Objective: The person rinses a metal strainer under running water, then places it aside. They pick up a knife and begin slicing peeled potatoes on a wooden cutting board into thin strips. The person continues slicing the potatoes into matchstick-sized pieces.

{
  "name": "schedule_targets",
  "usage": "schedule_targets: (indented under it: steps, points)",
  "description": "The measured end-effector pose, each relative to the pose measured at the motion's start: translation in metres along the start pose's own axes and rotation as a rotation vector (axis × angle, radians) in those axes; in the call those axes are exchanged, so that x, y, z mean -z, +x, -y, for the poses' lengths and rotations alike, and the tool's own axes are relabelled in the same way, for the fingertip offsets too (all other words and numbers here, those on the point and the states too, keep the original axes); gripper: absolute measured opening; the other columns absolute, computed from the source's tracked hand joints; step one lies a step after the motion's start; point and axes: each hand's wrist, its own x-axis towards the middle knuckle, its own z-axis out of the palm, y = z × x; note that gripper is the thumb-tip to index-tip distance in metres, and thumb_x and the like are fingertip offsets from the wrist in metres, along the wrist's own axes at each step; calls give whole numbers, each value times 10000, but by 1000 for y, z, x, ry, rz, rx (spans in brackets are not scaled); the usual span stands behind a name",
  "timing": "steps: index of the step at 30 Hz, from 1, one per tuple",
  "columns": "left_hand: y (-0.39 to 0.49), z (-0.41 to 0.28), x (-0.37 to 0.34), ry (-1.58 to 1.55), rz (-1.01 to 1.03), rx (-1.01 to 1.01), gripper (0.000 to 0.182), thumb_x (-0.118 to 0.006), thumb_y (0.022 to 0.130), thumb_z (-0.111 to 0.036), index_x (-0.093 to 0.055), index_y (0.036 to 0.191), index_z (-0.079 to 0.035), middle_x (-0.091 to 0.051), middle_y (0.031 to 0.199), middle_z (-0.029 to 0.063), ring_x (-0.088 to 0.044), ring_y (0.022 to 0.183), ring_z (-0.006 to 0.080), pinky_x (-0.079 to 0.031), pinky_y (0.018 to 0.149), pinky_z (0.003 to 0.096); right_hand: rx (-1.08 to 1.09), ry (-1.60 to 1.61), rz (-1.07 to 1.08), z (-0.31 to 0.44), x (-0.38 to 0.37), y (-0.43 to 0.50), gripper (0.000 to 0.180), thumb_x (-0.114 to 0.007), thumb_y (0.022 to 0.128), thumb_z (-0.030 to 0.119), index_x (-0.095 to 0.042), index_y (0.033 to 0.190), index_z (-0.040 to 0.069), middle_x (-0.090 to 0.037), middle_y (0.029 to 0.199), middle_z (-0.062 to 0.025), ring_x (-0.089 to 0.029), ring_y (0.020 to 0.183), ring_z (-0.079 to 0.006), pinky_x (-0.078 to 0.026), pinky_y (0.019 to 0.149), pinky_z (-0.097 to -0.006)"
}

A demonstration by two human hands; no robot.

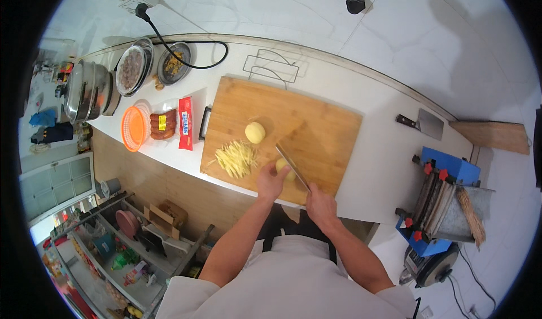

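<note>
My left hand (271,181) holds a peeled potato (281,164) against the wooden cutting board (326,128), near its front edge. In my right hand (321,204) is a knife (293,167), its blade upright at the right side of that potato; part of the potato is hidden by the blade and my fingers. A second peeled potato (255,132) sits on the board beyond my left hand. To the left of my hands lies a pile of pale yellow potato shreds (236,159).
Left of the board are a red packet (185,123), packed sausages (163,124) and an orange basket (134,128). A wire rack (271,69) stands behind. On the right lie a cleaver (428,123) and a blue-sided roller machine (440,200). A black cable (190,66) loops over the back.
</note>
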Motion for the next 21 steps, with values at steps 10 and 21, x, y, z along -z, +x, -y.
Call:
schedule_targets:
  steps: [10,21]
  points:
    - [11,39,0,69,-56,36,422,-795,914,-292,-711,1195,13,-706,1179,195,-681,1072,304,-533,927,396,-68,-19,16,8,28,-65,316,-593,972,149,-586,1286,114,-703,881,-236,-697,786,-477,-547,696,-606]
    - [0,1,0,-66,16,46,401,-813,901,-273,-727,1150,29,-707,1026,144,-660,932,251,-528,859,367,-13,69,-3,5,0,8,286,-549,991,162,-613,1264,104,-702,809,-274,-694,752,-503,-540,681,-617]
